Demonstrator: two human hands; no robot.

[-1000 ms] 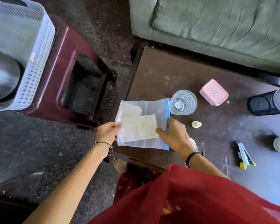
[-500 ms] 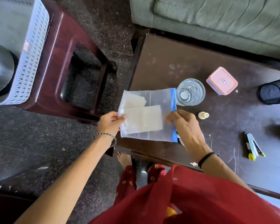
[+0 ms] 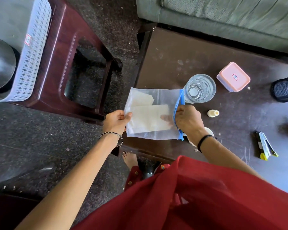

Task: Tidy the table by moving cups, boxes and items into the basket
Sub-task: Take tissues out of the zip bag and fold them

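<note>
A clear zip bag (image 3: pixel 156 100) with a blue zip strip and pale paper sheets inside hangs over the left end of the dark table (image 3: pixel 169 52). My left hand (image 3: pixel 116 120) pinches its closed left edge. My right hand (image 3: pixel 188 120) grips the blue zip edge, with fingers reaching inside the bag's mouth. The white lattice basket (image 3: pixel 30 63) stands on a maroon stool (image 3: pixel 57 63) at the far left, with a steel vessel (image 3: pixel 0 63) in it. On the table stand a clear glass (image 3: pixel 199 88), a pink-lidded box (image 3: pixel 233 76) and a tiny white bottle (image 3: pixel 213 113).
A black mesh holder (image 3: pixel 285 90) lies at the table's right edge. A black and yellow packet (image 3: pixel 264 146) lies front right. A white round thing (image 3: pixel 209 131) peeks out behind my right wrist. A green sofa (image 3: pixel 223 19) runs behind the table. My foot (image 3: pixel 130 159) stands below.
My right hand has pulled the blue zip edge apart and slid its fingers into the bag's mouth. The left hand keeps its pinch on the other edge.
</note>
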